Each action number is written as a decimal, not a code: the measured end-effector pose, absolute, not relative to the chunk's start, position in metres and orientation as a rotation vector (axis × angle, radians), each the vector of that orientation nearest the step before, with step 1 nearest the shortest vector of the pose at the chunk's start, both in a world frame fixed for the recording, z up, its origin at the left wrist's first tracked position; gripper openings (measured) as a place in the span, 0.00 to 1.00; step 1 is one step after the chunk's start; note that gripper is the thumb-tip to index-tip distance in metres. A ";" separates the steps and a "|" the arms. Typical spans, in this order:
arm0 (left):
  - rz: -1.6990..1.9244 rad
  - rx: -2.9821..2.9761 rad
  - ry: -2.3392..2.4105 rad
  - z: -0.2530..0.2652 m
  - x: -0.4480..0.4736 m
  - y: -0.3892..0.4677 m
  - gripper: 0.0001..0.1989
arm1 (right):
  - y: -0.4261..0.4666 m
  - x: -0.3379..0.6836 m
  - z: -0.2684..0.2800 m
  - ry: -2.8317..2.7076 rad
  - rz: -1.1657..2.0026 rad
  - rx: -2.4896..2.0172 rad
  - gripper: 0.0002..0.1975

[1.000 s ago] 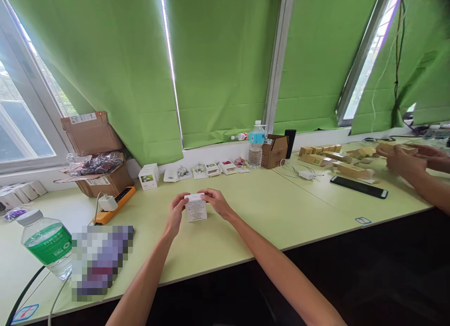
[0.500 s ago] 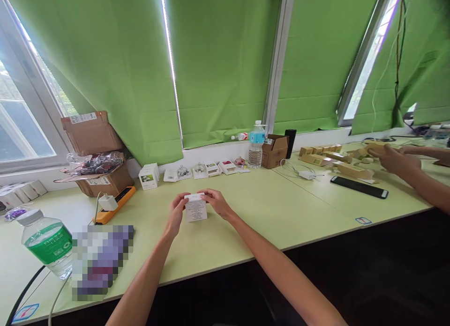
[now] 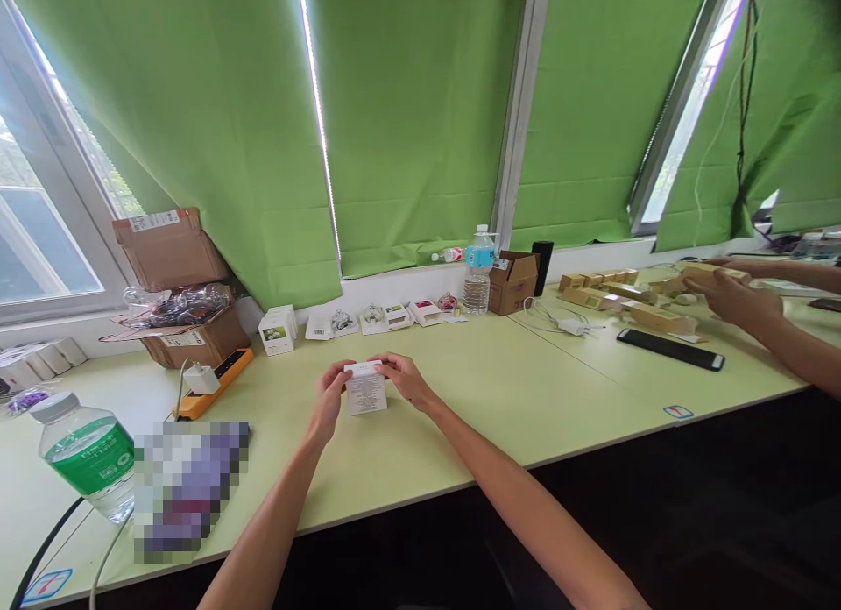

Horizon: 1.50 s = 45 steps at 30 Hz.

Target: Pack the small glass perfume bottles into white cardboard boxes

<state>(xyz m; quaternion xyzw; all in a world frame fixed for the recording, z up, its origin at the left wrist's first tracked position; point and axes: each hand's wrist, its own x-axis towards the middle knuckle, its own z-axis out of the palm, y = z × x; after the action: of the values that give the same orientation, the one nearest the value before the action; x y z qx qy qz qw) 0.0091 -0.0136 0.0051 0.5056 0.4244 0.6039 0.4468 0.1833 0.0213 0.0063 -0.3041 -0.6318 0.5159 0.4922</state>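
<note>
A small white printed box (image 3: pixel 366 394) stands upright on the pale green table, its text side facing me. My left hand (image 3: pixel 332 389) grips its left upper edge, thumb on the near top corner. My right hand (image 3: pixel 402 378) holds the right upper edge, with its thumb near the top corner too. The fingers behind the box are hidden. Behind my hands lie clear round ornaments (image 3: pixel 373 315) beside flat white boxes (image 3: pixel 398 316), and a red one (image 3: pixel 448 303). A stack of white boxes (image 3: pixel 277 331) stands to their left.
At left are a green-labelled bottle (image 3: pixel 92 457), an orange power strip (image 3: pixel 220 382), a pixelated item (image 3: pixel 190 487) and an open carton (image 3: pixel 197 338). A large bottle (image 3: pixel 478 273) stands at the back. Right, a co-worker's hands (image 3: pixel 736 294) hold a yellowish box near a black phone (image 3: pixel 670 349).
My hands and the white box stay practically where they were. At the right, the co-worker's farther hand has moved left toward the yellowish box.
</note>
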 end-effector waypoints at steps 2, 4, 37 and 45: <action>1.494 1.258 1.049 0.006 0.009 -0.015 0.15 | 0.021 0.183 0.006 -1.535 1.246 -0.743 0.17; 1.490 1.265 1.046 0.006 0.009 -0.015 0.16 | 0.021 0.183 0.006 -1.537 1.241 -0.740 0.17; 1.461 1.268 1.069 0.001 0.010 -0.011 0.18 | 0.018 0.184 0.004 -1.620 1.193 -0.735 0.19; 1.470 1.248 1.070 0.001 0.009 -0.011 0.19 | 0.023 0.185 0.001 -1.648 1.213 -0.740 0.23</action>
<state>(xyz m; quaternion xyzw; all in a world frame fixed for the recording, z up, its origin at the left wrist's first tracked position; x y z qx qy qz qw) 0.0095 -0.0112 0.0009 0.5052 0.4330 0.5949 0.4511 0.1848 0.0230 0.0006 -0.3012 -0.6708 0.4937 0.4643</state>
